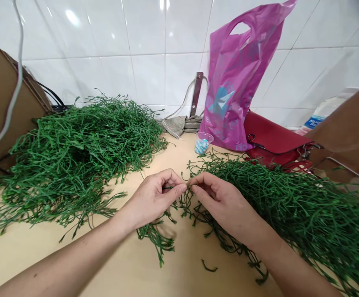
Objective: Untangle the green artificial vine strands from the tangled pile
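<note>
Pinching a sprig with the left hand, fingers clenched on the thin green stem, thumb against forefinger, above the middle of the table. Gripping the same stem from the other side with the right hand, its fingers closed on it too, the tips of both hands touching. Trailing the sprig's loose end under the left wrist and down onto the table, toward the near edge. Covering more strands with the right palm, those running back into the right pile. Working between two green heaps, keeping well apart from the left pile and just beside the right pile at the wrist. Resting the right forearm near a short scrap lying alone on the wood. Facing, beyond the hands, a clear cup holding pale blue bits, standing upright just beside a pink bag leaning on the tiled wall, and a red purse lying at the bag's foot. Sitting beside cardboard on the left, a grey cable hanging in front of it.
</note>
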`<state>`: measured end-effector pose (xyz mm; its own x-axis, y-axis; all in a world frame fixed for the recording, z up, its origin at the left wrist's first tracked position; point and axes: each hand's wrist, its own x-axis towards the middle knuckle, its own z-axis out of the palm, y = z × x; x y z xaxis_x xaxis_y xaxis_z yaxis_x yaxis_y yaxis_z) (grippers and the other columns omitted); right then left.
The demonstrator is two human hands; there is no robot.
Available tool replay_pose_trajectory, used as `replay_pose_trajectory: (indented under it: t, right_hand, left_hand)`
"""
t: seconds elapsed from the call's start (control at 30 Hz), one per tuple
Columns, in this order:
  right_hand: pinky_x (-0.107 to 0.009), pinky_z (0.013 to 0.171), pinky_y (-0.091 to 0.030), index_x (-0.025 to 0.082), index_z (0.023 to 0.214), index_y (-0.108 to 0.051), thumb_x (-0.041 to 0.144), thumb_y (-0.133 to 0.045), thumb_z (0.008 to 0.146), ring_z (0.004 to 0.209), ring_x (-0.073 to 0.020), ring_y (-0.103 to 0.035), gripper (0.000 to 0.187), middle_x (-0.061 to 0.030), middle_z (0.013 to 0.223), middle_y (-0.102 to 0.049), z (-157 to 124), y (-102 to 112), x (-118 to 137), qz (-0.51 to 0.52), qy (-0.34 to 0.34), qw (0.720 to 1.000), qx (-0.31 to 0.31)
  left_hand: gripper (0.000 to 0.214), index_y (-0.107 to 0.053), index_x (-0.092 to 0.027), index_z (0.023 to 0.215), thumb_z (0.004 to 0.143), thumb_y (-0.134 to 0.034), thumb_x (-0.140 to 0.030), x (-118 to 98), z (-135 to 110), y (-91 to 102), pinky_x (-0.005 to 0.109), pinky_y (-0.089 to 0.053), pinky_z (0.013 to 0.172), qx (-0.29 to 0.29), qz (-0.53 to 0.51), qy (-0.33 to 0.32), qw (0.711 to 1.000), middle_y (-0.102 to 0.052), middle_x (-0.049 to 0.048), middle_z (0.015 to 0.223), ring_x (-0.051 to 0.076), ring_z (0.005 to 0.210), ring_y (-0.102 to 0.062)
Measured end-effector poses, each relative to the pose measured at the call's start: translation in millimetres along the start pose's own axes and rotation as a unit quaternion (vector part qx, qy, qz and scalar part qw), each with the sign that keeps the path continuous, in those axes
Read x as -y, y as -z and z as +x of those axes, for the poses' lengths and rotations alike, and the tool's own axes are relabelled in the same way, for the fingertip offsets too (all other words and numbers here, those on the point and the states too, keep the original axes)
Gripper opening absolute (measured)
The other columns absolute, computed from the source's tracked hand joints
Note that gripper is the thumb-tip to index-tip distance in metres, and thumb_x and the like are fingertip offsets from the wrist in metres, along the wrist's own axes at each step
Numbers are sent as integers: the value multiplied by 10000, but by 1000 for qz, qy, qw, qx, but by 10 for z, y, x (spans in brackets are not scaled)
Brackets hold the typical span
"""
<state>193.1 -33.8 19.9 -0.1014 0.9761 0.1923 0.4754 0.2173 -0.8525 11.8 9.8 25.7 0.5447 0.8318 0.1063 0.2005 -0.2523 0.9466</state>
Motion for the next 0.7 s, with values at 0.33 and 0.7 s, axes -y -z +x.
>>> replay_pose_trajectory:
  t: [0.33,0.7]
  right_hand:
    - [-318,620,-454,212,886,-643,143,-389,938,680,-225,-671,269,-51,733,-713,15,187,-199,-318,48,937,-137]
    - [-349,979,-508,217,1028,-711,333,-543,951,1059,-208,-678,218,-60,1096,-745,14,93,-40,-62,113,988,-86]
  left_hand:
    - [260,-560,-175,737,877,-630,-382,-57,-38,-9,233,-310,558,35,-62,39,997,-447,-56,630,94,570,-345]
    - [283,-587,-174,830,882,-638,-447,-15,-15,-23,235,-313,620,22,-159,73,984,-461,-43,710,102,653,-375]
